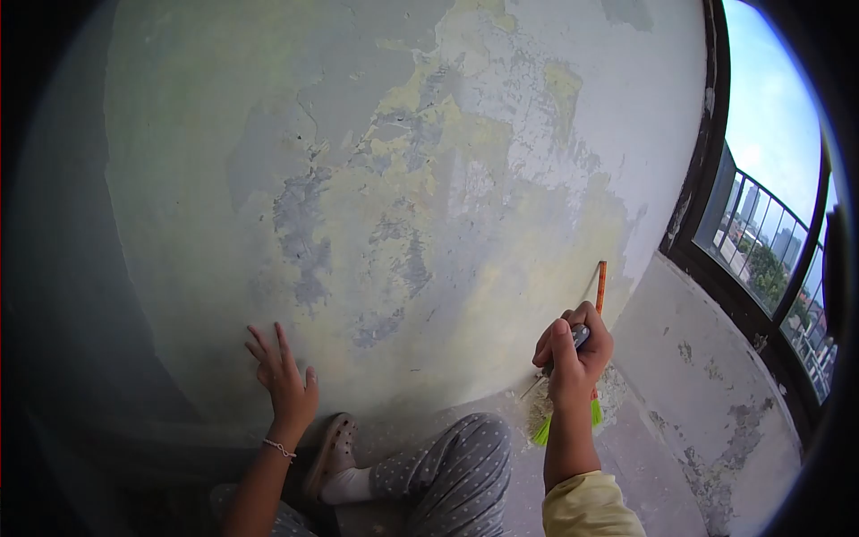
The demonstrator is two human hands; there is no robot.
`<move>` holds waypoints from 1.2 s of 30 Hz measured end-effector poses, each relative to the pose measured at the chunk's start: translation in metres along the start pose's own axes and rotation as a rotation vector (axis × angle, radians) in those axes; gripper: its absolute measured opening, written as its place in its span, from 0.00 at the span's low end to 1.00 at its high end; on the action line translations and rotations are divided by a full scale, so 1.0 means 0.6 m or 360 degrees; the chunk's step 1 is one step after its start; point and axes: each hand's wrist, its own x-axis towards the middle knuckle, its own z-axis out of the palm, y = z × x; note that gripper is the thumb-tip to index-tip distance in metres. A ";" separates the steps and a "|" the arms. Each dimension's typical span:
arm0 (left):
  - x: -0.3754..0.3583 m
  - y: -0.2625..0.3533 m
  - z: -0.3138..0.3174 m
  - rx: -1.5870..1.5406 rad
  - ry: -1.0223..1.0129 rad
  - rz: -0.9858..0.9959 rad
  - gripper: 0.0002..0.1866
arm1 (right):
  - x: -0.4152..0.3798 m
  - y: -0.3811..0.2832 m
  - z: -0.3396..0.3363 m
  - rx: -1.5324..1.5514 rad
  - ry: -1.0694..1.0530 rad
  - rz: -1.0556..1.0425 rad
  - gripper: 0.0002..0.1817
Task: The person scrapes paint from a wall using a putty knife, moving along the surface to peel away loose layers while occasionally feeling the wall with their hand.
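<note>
My left hand (283,380) rests with spread fingers against the lower left part of the patchy wall (385,206). A bracelet circles that wrist. At the lower right, my right hand (575,349) is closed around the dark handle of a tool (580,336). What looks like a thin blade edge shows below the fist, near the foot of the wall; most of the tool is hidden. Behind this hand, a brush with an orange stick (601,286) and green bristles (596,413) leans in the corner.
My bent legs in dotted trousers (456,465) and one clog (336,456) are at the bottom. A low ledge (716,358) with peeling paint runs under the dark-framed window (769,224) at right. Pale debris (539,407) lies in the corner.
</note>
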 end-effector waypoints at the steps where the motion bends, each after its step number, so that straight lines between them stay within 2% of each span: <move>1: 0.017 0.012 -0.007 -0.0012 0.0000 -0.0002 0.52 | 0.013 0.000 0.015 -0.0011 -0.0003 -0.0004 0.13; 3: 0.042 0.027 -0.015 0.0035 0.0101 0.0060 0.51 | 0.043 -0.004 0.046 -0.0079 0.0063 -0.0696 0.17; 4: 0.048 0.027 -0.014 0.0013 0.0091 0.0064 0.51 | 0.055 -0.012 0.063 -0.0119 0.0181 -0.0891 0.20; 5: 0.054 0.028 -0.012 0.0056 0.0129 0.0141 0.50 | 0.072 -0.017 0.074 -0.0148 0.0176 -0.0894 0.20; 7: 0.070 0.027 0.003 0.0062 0.0175 0.0224 0.48 | 0.109 -0.032 0.096 0.0005 0.0325 -0.1507 0.18; 8: 0.072 0.026 0.012 0.0155 0.0150 0.0312 0.47 | 0.127 -0.048 0.107 0.0001 0.0328 -0.1588 0.18; 13: 0.082 0.010 0.063 0.0380 0.0159 0.0651 0.42 | 0.213 -0.149 0.166 0.0142 0.0440 -0.1523 0.18; 16: 0.074 -0.020 0.118 0.0407 0.0379 0.0753 0.36 | 0.250 -0.200 0.206 0.0114 0.0467 -0.1614 0.18; 18: 0.062 -0.059 0.148 0.0410 0.0506 0.0951 0.35 | 0.259 -0.222 0.244 0.0064 0.0503 -0.1671 0.18; 22: 0.017 -0.120 0.166 0.0412 0.0437 0.1024 0.33 | 0.309 -0.178 0.303 -0.0002 0.0406 -0.1712 0.19; 23: 0.009 -0.134 0.152 0.0468 0.0293 0.1039 0.31 | 0.329 -0.148 0.314 -0.0075 0.0383 -0.1710 0.19; 25: 0.009 -0.156 0.138 0.0520 0.0148 0.1088 0.30 | 0.342 -0.114 0.349 -0.0107 0.0597 -0.1226 0.23; 29: 0.003 -0.189 0.130 0.0516 0.0202 0.1200 0.31 | 0.336 -0.129 0.349 -0.0135 0.0599 -0.1337 0.23; 30: 0.005 -0.194 0.133 0.0527 0.0182 0.1222 0.32 | 0.328 -0.143 0.341 -0.0047 0.0544 -0.1500 0.22; 31: 0.007 -0.196 0.136 0.0527 0.0182 0.1225 0.32 | 0.314 -0.159 0.340 0.0126 0.0515 -0.1544 0.21; 33: 0.002 -0.198 0.138 0.0457 0.0128 0.1208 0.32 | 0.334 -0.138 0.329 0.0145 0.0531 -0.1579 0.20; 35: 0.002 -0.195 0.137 0.0448 0.0164 0.1222 0.32 | 0.370 -0.118 0.330 0.0043 0.0656 -0.1271 0.18; 36: 0.004 -0.191 0.138 0.0449 0.0222 0.1213 0.32 | 0.381 -0.117 0.323 0.0064 0.0705 -0.1257 0.17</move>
